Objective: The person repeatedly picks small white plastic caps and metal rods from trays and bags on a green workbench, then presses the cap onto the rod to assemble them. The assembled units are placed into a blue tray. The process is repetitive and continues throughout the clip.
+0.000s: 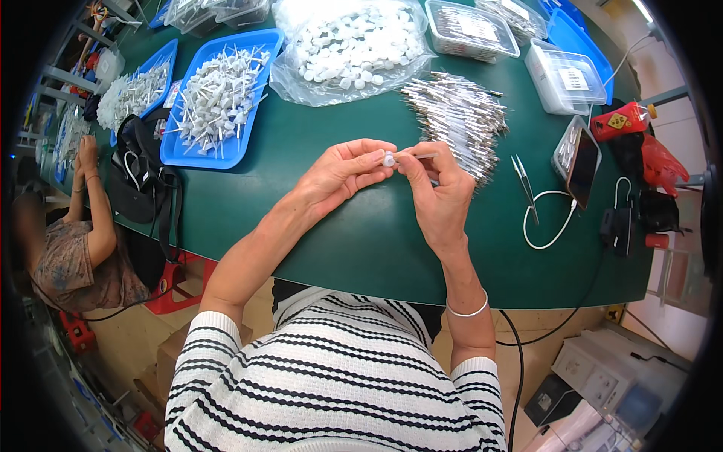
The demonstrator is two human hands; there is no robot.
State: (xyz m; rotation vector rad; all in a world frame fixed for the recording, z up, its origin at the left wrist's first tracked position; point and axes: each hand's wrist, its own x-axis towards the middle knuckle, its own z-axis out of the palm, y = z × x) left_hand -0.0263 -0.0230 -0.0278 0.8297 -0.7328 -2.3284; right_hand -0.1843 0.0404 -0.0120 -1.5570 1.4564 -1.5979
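While left grip (343, 173) pinches white cap (388, 160) | right grip (439, 196), beside cap, holds thin rod (428, 155) (apparently)

On the worktop (346, 260), round left hand (339, 177) and right hand (438, 192): bag (290, 84) of caps (369, 60) at twelve o'clock, box (482, 53) of sticks (467, 27) at one, pile (459, 120) of sticks at two, tweezers (532, 200) at three, tray (202, 159) at ten.

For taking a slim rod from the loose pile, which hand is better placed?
Probably the right hand: it is beside the loose pile, while the left hand is farther off. Both are busy at a small white piece.
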